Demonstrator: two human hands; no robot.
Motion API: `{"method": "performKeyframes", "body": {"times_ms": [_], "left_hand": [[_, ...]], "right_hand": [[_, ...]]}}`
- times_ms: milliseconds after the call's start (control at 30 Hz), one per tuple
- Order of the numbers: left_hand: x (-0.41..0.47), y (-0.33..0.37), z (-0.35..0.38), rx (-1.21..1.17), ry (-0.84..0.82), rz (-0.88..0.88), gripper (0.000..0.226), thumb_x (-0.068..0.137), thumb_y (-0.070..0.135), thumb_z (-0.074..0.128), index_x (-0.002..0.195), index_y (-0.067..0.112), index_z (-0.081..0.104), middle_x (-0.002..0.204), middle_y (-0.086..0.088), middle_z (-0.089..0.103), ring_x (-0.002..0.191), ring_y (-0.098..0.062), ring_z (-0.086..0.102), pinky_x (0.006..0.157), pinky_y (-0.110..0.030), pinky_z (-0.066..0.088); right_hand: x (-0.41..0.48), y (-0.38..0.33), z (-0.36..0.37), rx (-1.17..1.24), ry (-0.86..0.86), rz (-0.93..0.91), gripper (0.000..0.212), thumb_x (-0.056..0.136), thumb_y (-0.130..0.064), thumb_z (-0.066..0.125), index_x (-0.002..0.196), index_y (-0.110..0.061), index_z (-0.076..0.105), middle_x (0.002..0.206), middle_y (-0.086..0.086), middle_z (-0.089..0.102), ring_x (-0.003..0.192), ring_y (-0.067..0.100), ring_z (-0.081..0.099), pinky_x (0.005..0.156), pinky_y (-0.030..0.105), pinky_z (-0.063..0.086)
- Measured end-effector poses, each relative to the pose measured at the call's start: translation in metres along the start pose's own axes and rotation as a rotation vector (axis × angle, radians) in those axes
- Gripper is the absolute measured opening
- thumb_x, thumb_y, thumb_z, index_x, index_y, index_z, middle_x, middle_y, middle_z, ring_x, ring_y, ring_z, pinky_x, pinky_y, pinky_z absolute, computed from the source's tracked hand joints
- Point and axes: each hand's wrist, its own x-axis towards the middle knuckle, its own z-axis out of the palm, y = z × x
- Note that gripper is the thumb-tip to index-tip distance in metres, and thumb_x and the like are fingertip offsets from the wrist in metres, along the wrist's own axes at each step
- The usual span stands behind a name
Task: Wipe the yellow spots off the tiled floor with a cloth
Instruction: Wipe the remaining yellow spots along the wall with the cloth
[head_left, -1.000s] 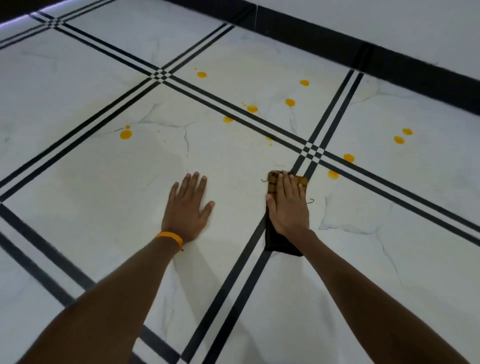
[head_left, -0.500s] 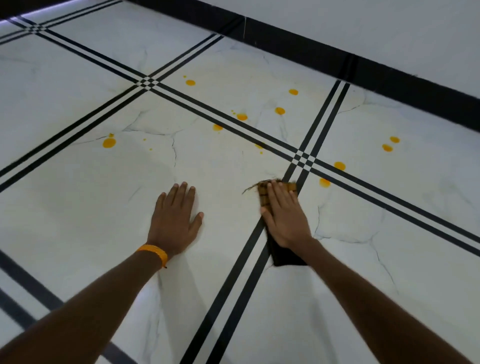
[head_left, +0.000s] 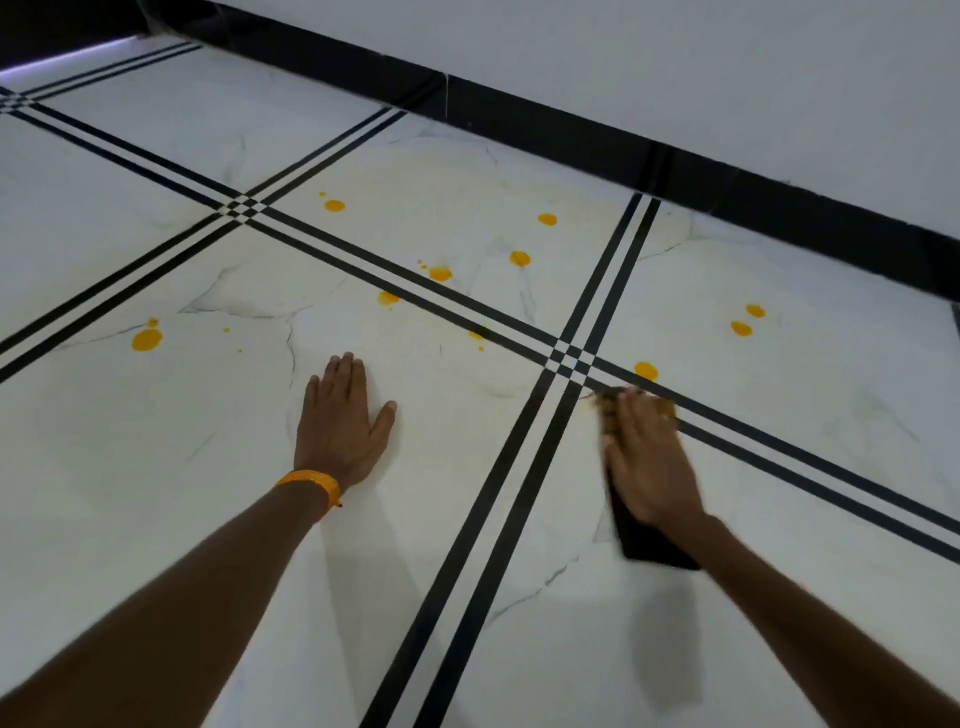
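Several yellow spots dot the white tiled floor (head_left: 156, 493), among them a big spot (head_left: 147, 340) at the left and a pair (head_left: 742, 328) at the right. My right hand (head_left: 649, 457) presses flat on a dark cloth (head_left: 649, 551), right of the black stripe crossing (head_left: 570, 360). The cloth's brownish front edge (head_left: 609, 404) shows past my fingertips. One spot (head_left: 646, 370) lies just beyond that edge. My left hand (head_left: 340, 415) rests flat on the tile with fingers spread, holding nothing, an orange band (head_left: 311, 480) on its wrist.
Double black stripes (head_left: 483, 519) divide the tiles. A black skirting (head_left: 571, 130) runs along the white wall (head_left: 727, 62) at the back. More spots (head_left: 519, 258) sit on the far tile.
My right hand has slid the cloth rightwards across the black double stripe onto the neighbouring tile, and the yellow spot seen there before no longer shows. My left hand stays planted.
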Motion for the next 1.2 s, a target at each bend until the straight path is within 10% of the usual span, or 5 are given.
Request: {"method": "performKeyframes", "body": {"times_ms": [433,633,867,1067,1200], "left_hand": [[-0.001,-0.002,0.009,0.079,0.037,0.001,0.081,0.095,0.057,0.016,0.155,0.002,0.016,0.163,-0.015,0.018,0.152,-0.029,0.015,0.123,-0.049,0.014],[0.001,-0.002,0.011,0.097,0.011,-0.017,0.08,0.095,0.056,0.015,0.157,0.005,0.012,0.165,-0.012,0.013,0.153,-0.026,0.01,0.124,-0.047,0.01],[0.0,-0.002,0.009,0.086,0.013,-0.015,0.078,0.096,0.054,0.012,0.157,0.005,0.009,0.165,-0.011,0.011,0.153,-0.024,0.007,0.124,-0.046,0.008],[0.001,-0.001,0.012,0.08,0.011,-0.008,0.077,0.097,0.053,0.015,0.157,0.006,0.009,0.165,-0.011,0.009,0.153,-0.024,0.006,0.124,-0.046,0.007],[0.001,-0.002,0.01,0.08,0.013,-0.014,0.076,0.097,0.053,0.015,0.157,0.007,0.01,0.166,-0.01,0.011,0.153,-0.024,0.007,0.124,-0.046,0.007]], "right_hand": [[0.064,-0.048,-0.003,0.029,-0.155,-0.322,0.069,0.105,-0.052,0.013,0.162,-0.013,0.01,0.169,0.003,0.005,0.157,0.018,-0.001,0.128,0.042,0.001],[0.147,-0.06,0.004,0.009,-0.002,0.198,0.075,0.101,-0.049,0.012,0.158,-0.001,0.021,0.166,0.019,0.021,0.155,0.033,0.016,0.126,0.05,0.013],[0.088,-0.103,0.012,0.045,-0.143,-0.403,0.069,0.106,-0.051,0.011,0.161,-0.01,0.01,0.169,0.006,0.004,0.157,0.021,0.0,0.128,0.042,0.001],[0.191,-0.135,0.022,0.004,-0.001,0.162,0.07,0.104,-0.044,0.015,0.159,0.0,0.018,0.167,0.018,0.018,0.156,0.031,0.012,0.126,0.048,0.009],[0.138,-0.188,0.027,0.032,-0.101,-0.309,0.071,0.103,-0.046,0.012,0.16,-0.004,0.018,0.168,0.013,0.017,0.157,0.027,0.01,0.127,0.046,0.008]]}}
